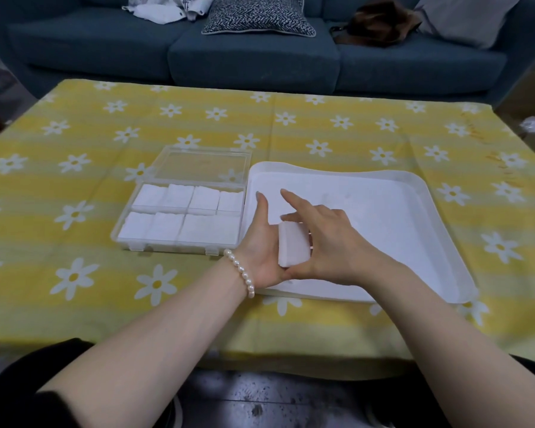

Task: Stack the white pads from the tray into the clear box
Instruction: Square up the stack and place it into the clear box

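A small stack of white pads is held on edge between both hands, above the near left part of the white tray. My left hand backs the stack with straight fingers and an open palm. My right hand pinches the stack between thumb below and fingers above, its index finger pointing up. To the left lies the clear box, lid open flat behind it, its compartments filled with several stacks of white pads. No other loose pads show in the tray.
A yellow tablecloth with white daisies covers the table. Beyond its far edge stands a blue sofa with a patterned cushion and clothes. A pearl bracelet circles my left wrist.
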Tool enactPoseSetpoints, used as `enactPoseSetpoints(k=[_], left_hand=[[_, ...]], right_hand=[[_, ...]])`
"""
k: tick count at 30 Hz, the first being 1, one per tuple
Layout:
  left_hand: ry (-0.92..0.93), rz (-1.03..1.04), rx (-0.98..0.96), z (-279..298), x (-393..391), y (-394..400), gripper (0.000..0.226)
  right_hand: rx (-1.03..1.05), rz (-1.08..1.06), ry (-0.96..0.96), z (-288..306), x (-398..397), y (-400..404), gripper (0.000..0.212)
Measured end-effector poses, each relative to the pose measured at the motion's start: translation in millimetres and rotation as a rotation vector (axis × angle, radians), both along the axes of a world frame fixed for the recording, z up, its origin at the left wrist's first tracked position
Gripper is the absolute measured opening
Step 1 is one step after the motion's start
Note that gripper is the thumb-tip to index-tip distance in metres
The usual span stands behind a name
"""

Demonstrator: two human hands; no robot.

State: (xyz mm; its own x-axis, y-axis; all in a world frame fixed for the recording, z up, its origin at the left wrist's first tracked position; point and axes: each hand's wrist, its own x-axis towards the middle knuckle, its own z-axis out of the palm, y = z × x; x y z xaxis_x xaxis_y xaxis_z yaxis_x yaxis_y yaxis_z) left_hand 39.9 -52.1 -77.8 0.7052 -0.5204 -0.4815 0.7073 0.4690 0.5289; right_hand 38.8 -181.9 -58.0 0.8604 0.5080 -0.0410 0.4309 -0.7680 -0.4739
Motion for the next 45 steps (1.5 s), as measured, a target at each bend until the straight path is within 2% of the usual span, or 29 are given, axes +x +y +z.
enactPoseSetpoints(k=[2, 3, 4, 6, 7, 8, 12, 15, 19, 23, 26, 28, 31, 35, 39, 41, 45], left_hand=[[0.02, -0.021, -0.018, -2, 1, 2, 0.104], [0.023, -0.03, -0.014, -3, 1, 3, 0.105], [0.03, -0.032, -0.011, -3, 0, 4, 0.104], [0.047, -0.022, -0.011, -3, 0, 4, 0.102], [0.051, -0.02, -0.004, -2, 0, 4, 0.101], [0.056, -0.021, 0.013, -2, 0, 3, 0.099], [0.045, -0.045, 0.094, -2, -1, -1, 0.099], [0.03, -0.069, 0.077, -3, -2, -5, 0.099], [0.035, -0.066, 0.05, -4, -2, -5, 0.085], [0.054, -0.045, 0.057, 0, -7, -5, 0.052], [0.079, -0.02, 0.047, 0, -9, -6, 0.049], [0.071, -0.007, 0.041, 2, -9, -5, 0.05], [0.05, -0.013, 0.038, 3, -9, -4, 0.061], [0.017, -0.038, -0.014, 3, -8, -4, 0.092], [-0.042, -0.089, -0.006, 5, -8, -3, 0.097], [-0.073, -0.118, 0.023, 8, -9, -3, 0.086], [-0.092, -0.143, 0.044, 13, -13, -5, 0.032]], right_hand=[[0.152, -0.054, 0.184, 6, 0, -1, 0.122], [0.265, -0.095, 0.281, 10, 0, -3, 0.117], [0.368, -0.145, 0.345, 14, 2, -5, 0.102], [0.527, -0.266, 0.379, 20, 7, -12, 0.049], [0.569, -0.329, 0.384, 22, 9, -16, 0.03], [0.586, -0.378, 0.402, 21, 12, -21, 0.022], [0.523, -0.384, 0.53, 13, 14, -24, 0.023], [0.501, -0.367, 0.6, 6, 15, -19, 0.022], [0.574, -0.417, 0.637, 4, 19, -21, 0.008], [0.567, -0.445, 0.568, 6, 21, -27, 0.013], [0.575, -0.398, 0.59, 3, 20, -26, 0.011], [0.665, -0.404, 0.637, 1, 23, -27, 0.022], [0.917, -0.393, 0.793, -3, 26, -35, 0.049], [1.225, -0.154, 1.072, -20, 25, -43, 0.083], [1.298, -0.023, 1.156, -31, 25, -39, 0.073], [1.359, 0.006, 1.196, -32, 24, -38, 0.068], [1.398, 0.013, 1.17, -36, 23, -37, 0.062]])
